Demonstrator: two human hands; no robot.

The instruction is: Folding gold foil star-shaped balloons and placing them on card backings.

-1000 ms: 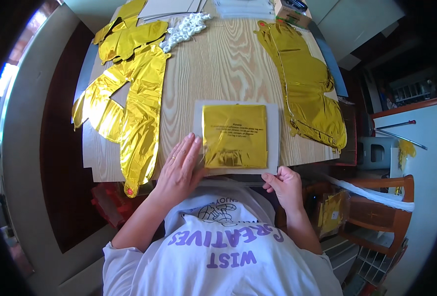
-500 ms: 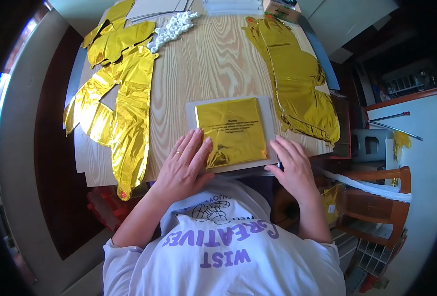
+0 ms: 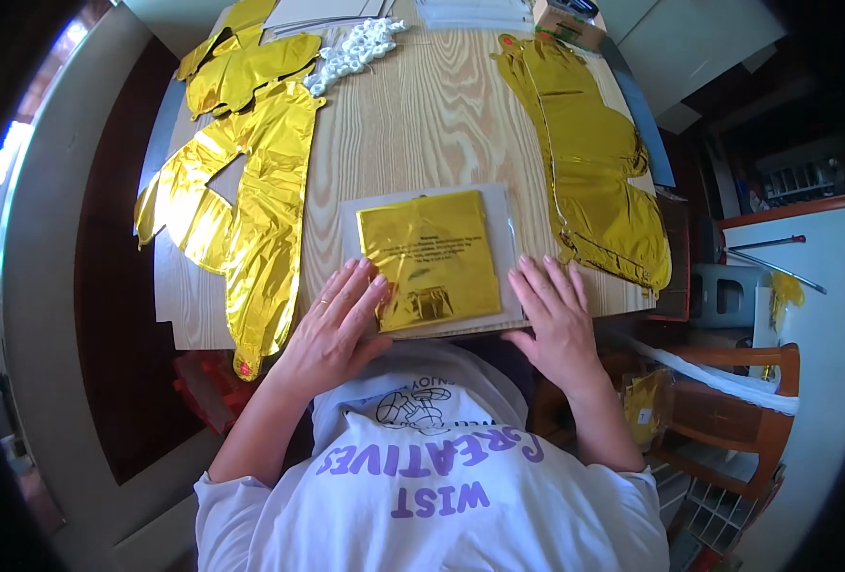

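A square of folded gold foil lies flat inside a clear plastic bag by the table's front edge. Dark print runs across the middle of the packet. My left hand rests along its left side, fingers stretched out and fingertips touching the bag and foil edge. On the opposite side my right hand lies flat with fingers spread, its fingertips at the bag's right edge. Neither hand grips anything.
Flat gold foil balloons lie on the left and right of the wooden table. White ribbon coils, clear bags and a cardboard box are at the back. A wooden chair stands to the right.
The bagged foil has shifted left on the table and turned slightly. Both my hands have moved left along with it. The view has also shifted a little.
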